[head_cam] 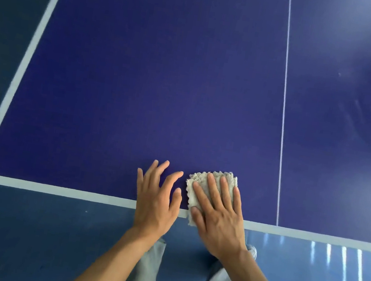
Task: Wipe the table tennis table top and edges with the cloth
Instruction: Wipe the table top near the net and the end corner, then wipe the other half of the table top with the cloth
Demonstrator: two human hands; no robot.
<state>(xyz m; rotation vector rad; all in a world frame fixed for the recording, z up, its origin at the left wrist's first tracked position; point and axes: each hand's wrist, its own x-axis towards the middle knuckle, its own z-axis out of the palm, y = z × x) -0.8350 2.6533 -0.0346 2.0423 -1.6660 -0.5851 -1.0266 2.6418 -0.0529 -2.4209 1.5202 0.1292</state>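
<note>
Cloth [205, 192], pale, nubbly and folded to a rough square with frayed edges, lies on the table tennis table [153, 74] at its near edge, overlapping the white border line [62, 190]. Right hand [219, 215] presses flat on it, fingers straight and slightly apart. Left hand [158, 196] rests just left of the cloth on the matte blue top, fingers spread and relaxed. Thin white centre line [284, 107] runs far to near, right of the hands

Sports hall: table tennis table [141, 72]
</note>
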